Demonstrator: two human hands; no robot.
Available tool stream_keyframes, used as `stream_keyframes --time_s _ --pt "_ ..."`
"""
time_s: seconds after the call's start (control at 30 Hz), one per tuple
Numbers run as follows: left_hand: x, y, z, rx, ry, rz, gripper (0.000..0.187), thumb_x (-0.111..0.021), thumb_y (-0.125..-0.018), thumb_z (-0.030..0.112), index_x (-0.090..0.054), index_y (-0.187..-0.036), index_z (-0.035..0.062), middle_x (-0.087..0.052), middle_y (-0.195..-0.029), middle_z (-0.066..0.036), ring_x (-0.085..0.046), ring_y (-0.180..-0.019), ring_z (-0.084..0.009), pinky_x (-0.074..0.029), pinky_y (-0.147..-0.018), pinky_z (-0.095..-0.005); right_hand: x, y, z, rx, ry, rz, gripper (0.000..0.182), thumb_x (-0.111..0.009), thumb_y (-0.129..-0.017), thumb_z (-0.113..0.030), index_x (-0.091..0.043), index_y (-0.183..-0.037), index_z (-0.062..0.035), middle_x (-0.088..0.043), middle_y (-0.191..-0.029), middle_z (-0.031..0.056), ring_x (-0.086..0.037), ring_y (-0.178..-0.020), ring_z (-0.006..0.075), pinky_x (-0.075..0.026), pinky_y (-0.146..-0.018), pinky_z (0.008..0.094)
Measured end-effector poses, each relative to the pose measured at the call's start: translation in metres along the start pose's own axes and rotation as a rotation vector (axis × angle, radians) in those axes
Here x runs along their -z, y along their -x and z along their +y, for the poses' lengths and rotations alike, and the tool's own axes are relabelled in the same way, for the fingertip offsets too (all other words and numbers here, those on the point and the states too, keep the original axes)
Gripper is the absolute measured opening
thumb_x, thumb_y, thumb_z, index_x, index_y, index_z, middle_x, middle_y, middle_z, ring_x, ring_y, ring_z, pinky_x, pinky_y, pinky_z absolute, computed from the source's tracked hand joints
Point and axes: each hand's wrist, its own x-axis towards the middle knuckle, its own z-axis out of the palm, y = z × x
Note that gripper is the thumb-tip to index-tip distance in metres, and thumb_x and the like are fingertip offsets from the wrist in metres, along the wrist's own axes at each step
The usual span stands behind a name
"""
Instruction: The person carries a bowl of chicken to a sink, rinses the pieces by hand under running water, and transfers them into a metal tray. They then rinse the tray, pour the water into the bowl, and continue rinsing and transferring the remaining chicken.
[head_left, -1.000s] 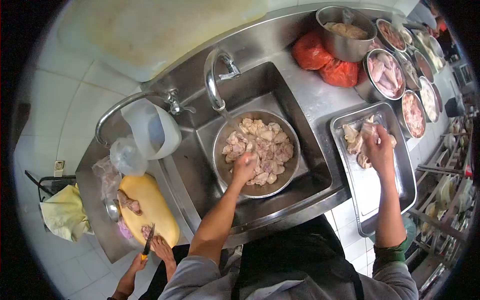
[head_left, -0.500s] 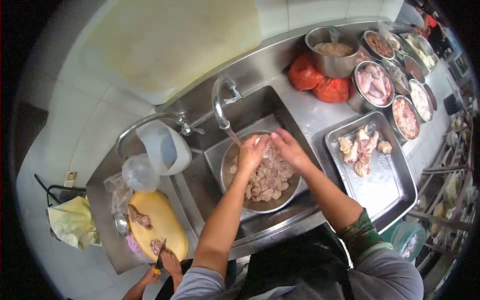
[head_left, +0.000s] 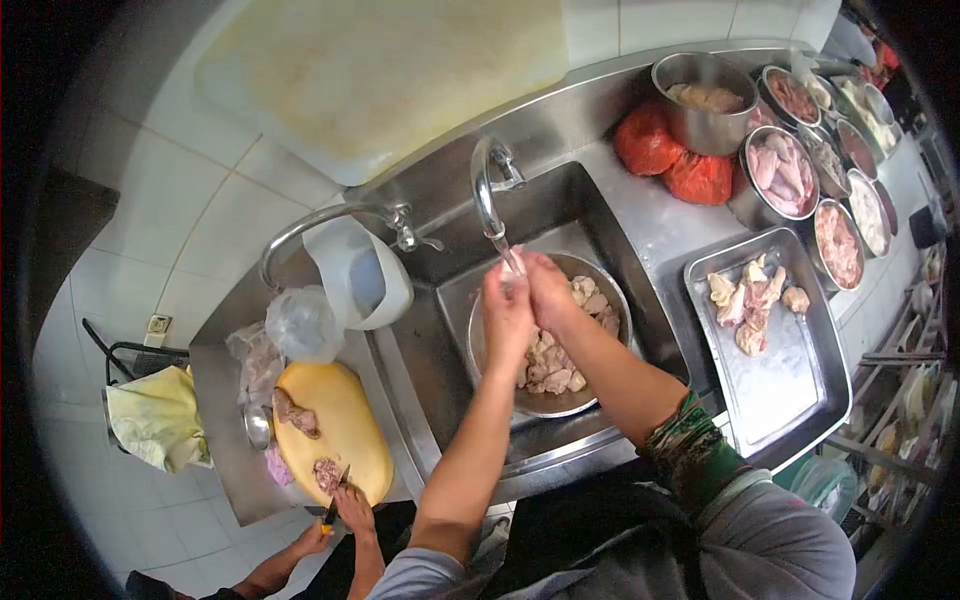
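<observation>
Meat pieces (head_left: 551,370) in one bowl (head_left: 562,404); wearer's two hands (head_left: 508,312) (head_left: 549,292) under one tap (head_left: 483,190); fingers' hold unclear.

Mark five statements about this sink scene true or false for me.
The left hand and right hand are near the curved chrome tap. True.
The round metal bowl of pale meat pieces stands in the steel sink. True.
The rectangular metal tray is empty. False: meat chunks lie in it.
A co-worker's hand holds a yellow-handled knife. True.
The red plastic bags are in the sink. False: they are on the steel counter.
</observation>
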Motion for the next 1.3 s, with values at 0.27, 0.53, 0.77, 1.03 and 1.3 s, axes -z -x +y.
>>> stream_keyframes --time_s 0.27,0.53,0.77,1.03,1.3 --pt "-0.001 -0.002 0.002 -0.023 -0.059 -0.004 0.037 -0.064 -0.084 0.004 -0.054 -0.12 -0.0028 -0.065 -0.103 -0.012 -0.065 -0.088 -0.0203 -0.052 -0.08 -0.032 0.007 0.029 -0.036 -0.302 -0.256 -0.222 0.044 -0.039 -0.1 -0.046 -0.06 -0.107 -0.0079 -0.065 -0.096 0.0085 -0.064 -0.084 0.0239 -0.052 -0.079 0.0398" --pt "0.005 0.001 0.014 0.072 0.53 -0.058 0.025 -0.057 -0.088 -0.001 -0.055 -0.113 -0.0021 -0.064 -0.102 -0.008 -0.061 -0.092 -0.0142 -0.048 -0.082 -0.0257 0.027 0.029 -0.019 -0.265 -0.357 -0.226 0.044 -0.035 -0.1 -0.047 -0.058 -0.111 -0.0122 -0.064 -0.11 0.0056 -0.058 -0.103 0.0222 -0.042 -0.093 0.0439" --pt "0.007 0.0 0.047 -0.017 0.119 -0.1 0.019 -0.061 -0.085 0.001 -0.059 -0.104 -0.0011 -0.061 -0.107 -0.011 -0.062 -0.092 -0.0187 -0.05 -0.081 -0.0299 0.019 0.024 -0.024 -0.227 -0.345 -0.182 0.041 -0.033 -0.1 -0.047 -0.059 -0.111 -0.0165 -0.063 -0.106 0.0057 -0.058 -0.101 0.0228 -0.043 -0.093 0.0453" --pt "-0.001 -0.015 0.02 -0.12 -0.158 -0.099 0.036 -0.063 -0.09 0.026 -0.058 -0.118 0.0036 -0.063 -0.109 -0.014 -0.061 -0.087 -0.0184 -0.05 -0.075 -0.0312 0.008 0.024 -0.009 -0.397 -0.222 -0.241 0.047 -0.036 -0.096 -0.059 -0.06 -0.105 -0.0196 -0.063 -0.092 -0.0011 -0.06 -0.083 0.0175 -0.05 -0.066 0.0367" --pt "-0.009 -0.046 0.005 0.048 -0.121 -0.062 0.042 -0.056 -0.093 0.042 -0.064 -0.093 0.0007 -0.066 -0.08 -0.02 -0.065 -0.075 -0.0298 -0.048 -0.071 -0.0405 0.028 0.03 -0.034 -0.309 0.294 0.01 0.066 -0.039 -0.092 -0.066 -0.052 -0.128 -0.0119 -0.058 -0.12 0.0099 -0.055 -0.106 0.0281 -0.046 -0.087 0.0463"
